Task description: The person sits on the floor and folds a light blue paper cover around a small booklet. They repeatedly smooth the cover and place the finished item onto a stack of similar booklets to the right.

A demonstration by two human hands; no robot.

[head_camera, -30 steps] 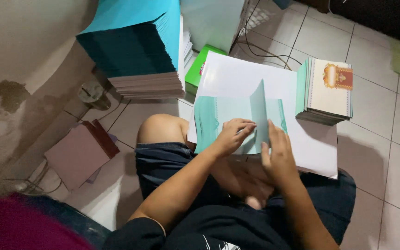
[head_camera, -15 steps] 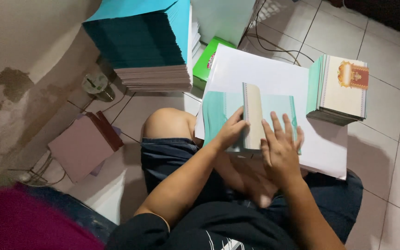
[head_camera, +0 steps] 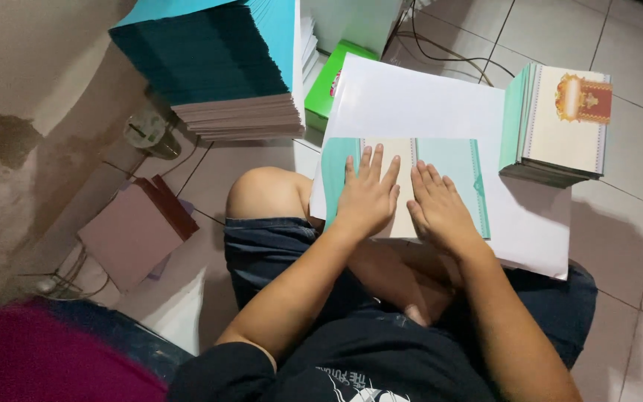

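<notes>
Near the middle of the frame, across my lap, lies a large white board (head_camera: 440, 104), smooth and flat, and on it rests a folded paper card (head_camera: 440, 167), rectangular, with a cream centre panel and pale teal side panels edged by a thin patterned border. Both of my hands lie flat on that card, palms down, fingers spread only a little, gripping nothing. My left hand (head_camera: 367, 195) presses the cream panel just left of the centre crease, its fingertips reaching toward the card's top edge. My right hand (head_camera: 440, 210) sits just beside it, nearly touching, covering the lower part of the right teal panel. The card stretches out to both sides past my hands, and its teal left edge shows beyond my left wrist.

At the upper right, on the board's corner, stands 1 neat stack of matching cards (head_camera: 556, 123), cream-faced with an ornate red and gold emblem. At the upper left rises a tall pile of teal sheets (head_camera: 210, 59) with thin layered edges.
</notes>
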